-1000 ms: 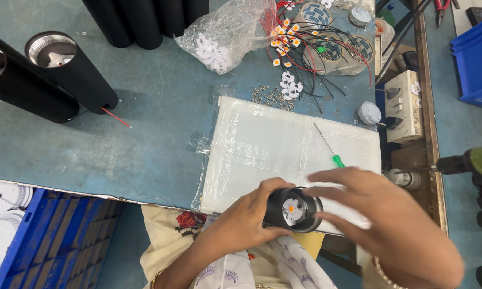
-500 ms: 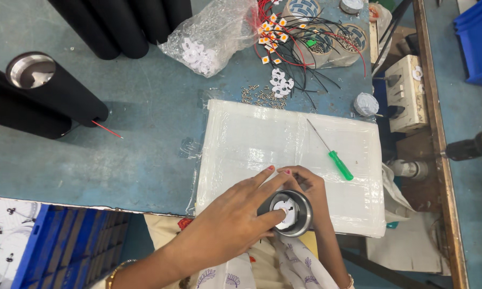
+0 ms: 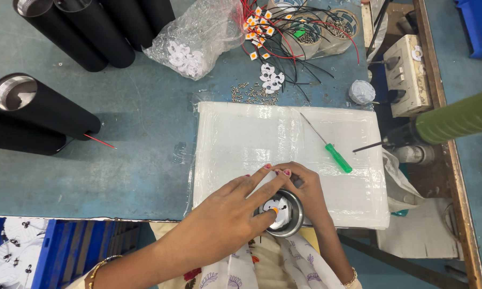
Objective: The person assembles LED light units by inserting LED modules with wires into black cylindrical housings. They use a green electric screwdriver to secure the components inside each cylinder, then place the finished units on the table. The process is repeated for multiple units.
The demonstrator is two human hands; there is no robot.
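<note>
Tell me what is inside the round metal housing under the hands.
Inside the round metal housing a white disc with an orange spot shows. The left hand covers its left part; anything beneath the disc is hidden.

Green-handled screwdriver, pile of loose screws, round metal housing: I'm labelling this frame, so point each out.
green-handled screwdriver [image 3: 338, 158], head view, on the handle.
pile of loose screws [image 3: 250, 94], head view, mid-pile.
round metal housing [image 3: 295, 220], head view, right rim.

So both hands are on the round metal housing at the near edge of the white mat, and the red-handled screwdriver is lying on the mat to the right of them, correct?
Not quite: the screwdriver has a green handle, not red, as the head view shows. The rest holds: the left hand and right hand are both on the round metal housing at the near edge of the white mat, and the screwdriver lies on the mat to their right.
</note>
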